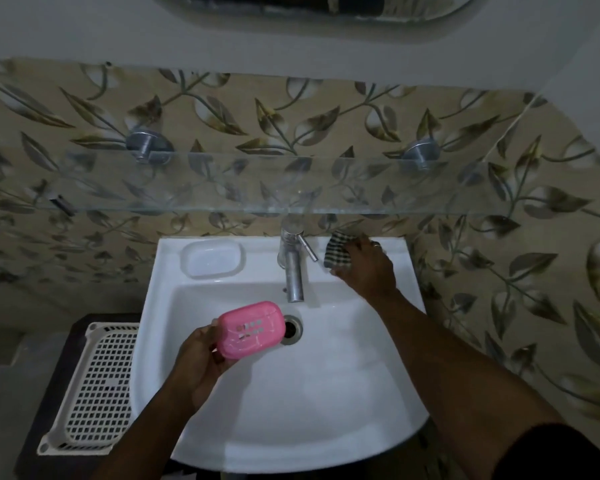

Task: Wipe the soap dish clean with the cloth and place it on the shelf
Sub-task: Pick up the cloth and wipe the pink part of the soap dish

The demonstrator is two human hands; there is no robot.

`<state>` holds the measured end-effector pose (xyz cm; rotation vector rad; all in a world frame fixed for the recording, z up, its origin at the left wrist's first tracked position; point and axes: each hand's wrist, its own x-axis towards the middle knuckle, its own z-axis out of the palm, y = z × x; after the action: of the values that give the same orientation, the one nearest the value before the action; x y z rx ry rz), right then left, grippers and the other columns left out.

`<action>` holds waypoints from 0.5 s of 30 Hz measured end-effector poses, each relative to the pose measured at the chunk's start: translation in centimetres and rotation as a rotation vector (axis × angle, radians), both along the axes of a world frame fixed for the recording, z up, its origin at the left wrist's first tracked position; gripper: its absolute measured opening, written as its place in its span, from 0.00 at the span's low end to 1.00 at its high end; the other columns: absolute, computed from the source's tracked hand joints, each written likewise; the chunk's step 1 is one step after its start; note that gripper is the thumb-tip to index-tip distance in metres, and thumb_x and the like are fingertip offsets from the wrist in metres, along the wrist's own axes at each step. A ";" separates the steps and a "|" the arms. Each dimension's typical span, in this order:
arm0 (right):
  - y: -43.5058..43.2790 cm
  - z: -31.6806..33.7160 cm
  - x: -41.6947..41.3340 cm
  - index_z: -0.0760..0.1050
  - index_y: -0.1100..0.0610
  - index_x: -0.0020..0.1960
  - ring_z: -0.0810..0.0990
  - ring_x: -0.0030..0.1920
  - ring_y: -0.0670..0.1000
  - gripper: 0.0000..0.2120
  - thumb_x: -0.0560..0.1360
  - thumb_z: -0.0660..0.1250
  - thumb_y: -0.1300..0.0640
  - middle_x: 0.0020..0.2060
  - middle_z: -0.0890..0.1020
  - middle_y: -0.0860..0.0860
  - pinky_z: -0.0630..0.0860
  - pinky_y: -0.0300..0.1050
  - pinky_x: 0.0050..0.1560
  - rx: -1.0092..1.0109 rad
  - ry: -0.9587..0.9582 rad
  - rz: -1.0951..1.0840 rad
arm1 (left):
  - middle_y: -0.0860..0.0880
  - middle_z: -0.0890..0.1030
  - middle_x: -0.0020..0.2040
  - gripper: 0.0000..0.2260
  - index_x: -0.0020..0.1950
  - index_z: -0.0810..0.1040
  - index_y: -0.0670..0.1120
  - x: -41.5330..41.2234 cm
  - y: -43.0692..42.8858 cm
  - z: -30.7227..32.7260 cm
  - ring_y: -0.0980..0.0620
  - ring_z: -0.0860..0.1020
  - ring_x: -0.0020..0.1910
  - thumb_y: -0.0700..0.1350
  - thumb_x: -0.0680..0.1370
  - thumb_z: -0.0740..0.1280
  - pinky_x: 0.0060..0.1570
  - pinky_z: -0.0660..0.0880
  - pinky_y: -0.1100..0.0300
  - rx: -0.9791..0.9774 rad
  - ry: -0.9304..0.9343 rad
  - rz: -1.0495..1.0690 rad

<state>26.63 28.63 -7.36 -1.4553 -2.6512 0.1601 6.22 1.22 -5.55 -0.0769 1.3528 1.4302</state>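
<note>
Now the pink soap dish (252, 329) is gripped in the left hand (201, 362) while the checked cloth (338, 252) is clutched under the right hand (366, 266), so wiping looks not yet begun and the cloth must next be brought across to the dish.

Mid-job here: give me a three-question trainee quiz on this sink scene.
1. True or false: the left hand holds the pink soap dish over the basin.
2. The right hand grips the checked cloth where? A) on the glass shelf B) on the sink ledge right of the tap C) in the white basket
3. Fill in: the glass shelf holds ____.

Key: 1 true; 2 B; 3 nothing
</note>
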 end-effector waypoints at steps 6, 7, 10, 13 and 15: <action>0.3 -0.2 -0.2 0.79 0.66 0.51 0.82 0.44 0.65 0.13 0.74 0.58 0.62 0.45 0.82 0.65 0.81 0.57 0.43 0.117 0.056 0.001 | 0.41 0.83 0.51 0.08 0.50 0.79 0.42 0.7 -0.4 0.9 0.43 0.81 0.47 0.42 0.81 0.61 0.44 0.82 0.52 0.003 0.006 0.028; -0.1 0.3 -0.2 0.78 0.66 0.52 0.82 0.45 0.65 0.14 0.76 0.56 0.61 0.45 0.82 0.64 0.80 0.56 0.45 0.089 0.137 -0.050 | 0.41 0.83 0.50 0.08 0.50 0.79 0.42 0.9 -0.4 1.3 0.44 0.81 0.47 0.42 0.82 0.61 0.43 0.82 0.53 0.013 0.009 0.035; -2.7 2.8 0.3 0.73 0.62 0.59 0.80 0.52 0.63 0.12 0.80 0.59 0.56 0.51 0.80 0.62 0.75 0.54 0.52 -0.128 0.373 -0.317 | 0.45 0.85 0.45 0.10 0.47 0.79 0.44 1.0 -0.8 2.8 0.46 0.82 0.44 0.44 0.82 0.60 0.40 0.82 0.55 0.050 0.008 0.053; -6.6 5.4 1.5 0.69 0.63 0.61 0.77 0.51 0.59 0.13 0.81 0.55 0.57 0.54 0.78 0.62 0.71 0.48 0.46 -0.353 0.783 -0.580 | 0.48 0.86 0.41 0.11 0.45 0.79 0.45 1.2 -1.0 4.0 0.49 0.83 0.42 0.45 0.82 0.60 0.38 0.82 0.56 0.117 0.001 0.057; -10.0 6.1 2.0 0.71 0.59 0.64 0.76 0.51 0.55 0.16 0.80 0.54 0.54 0.58 0.78 0.57 0.70 0.45 0.47 -0.593 1.013 -0.717 | 0.49 0.86 0.40 0.11 0.43 0.80 0.45 1.4 -1.4 4.4 0.48 0.82 0.42 0.43 0.81 0.61 0.37 0.82 0.56 0.190 -0.039 0.070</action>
<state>28.65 18.68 -1.22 -1.6947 -1.2391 1.2644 7.61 -0.14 -1.11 -0.0279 1.1868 1.6016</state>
